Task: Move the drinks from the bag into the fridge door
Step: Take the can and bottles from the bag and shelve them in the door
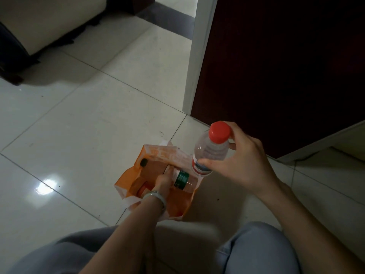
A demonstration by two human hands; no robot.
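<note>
An orange paper bag [177,204] stands open on the tiled floor between my knees. My right hand [243,165] holds a clear water bottle with a red cap [209,149] just above the bag's right edge, tilted. My left hand [164,180] reaches down inside the bag, fingers around a second clear bottle with a green label [182,179] lying there. Another drink with an orange top [143,189] sits in the bag's left side, partly hidden by my wrist. The fridge door [276,66] is dark red and shut, right behind the bag.
A white door frame [195,56] runs up along the fridge's left side. A cream sofa [39,22] on a dark base stands at the far left. My knees in grey-blue trousers [254,252] fill the bottom. Pale tiled floor [79,125] spreads to the left.
</note>
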